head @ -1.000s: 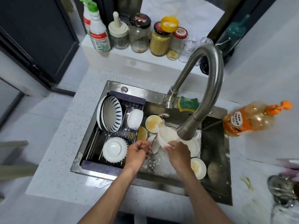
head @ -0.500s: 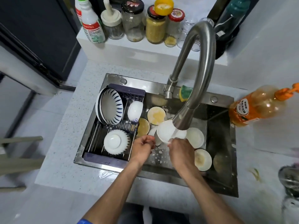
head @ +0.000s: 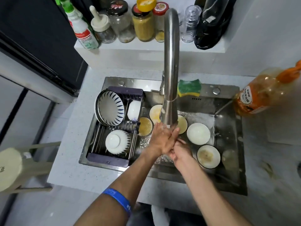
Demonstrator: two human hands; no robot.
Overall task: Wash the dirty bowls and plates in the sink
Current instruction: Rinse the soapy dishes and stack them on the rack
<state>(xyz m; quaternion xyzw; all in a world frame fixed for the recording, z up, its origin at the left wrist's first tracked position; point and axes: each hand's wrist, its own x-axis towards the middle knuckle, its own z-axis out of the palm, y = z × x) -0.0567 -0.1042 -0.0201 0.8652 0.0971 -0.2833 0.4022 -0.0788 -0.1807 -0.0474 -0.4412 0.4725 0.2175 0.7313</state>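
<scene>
soiled bowls [head: 208, 156] upright in wet sink [head: 228, 101]

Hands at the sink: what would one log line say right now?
left hand over right hand, rubbing | under faucet | holding no dish | dirty bowl waiting

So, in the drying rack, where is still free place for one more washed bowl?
In the drying rack, bare bars show at the left, between the tilted striped bowl and the upturned bowl. The rack's far half is crowded: the striped bowl and a small white bowl fill it. The sink floor right of the faucet holds dirty bowls close together.
</scene>
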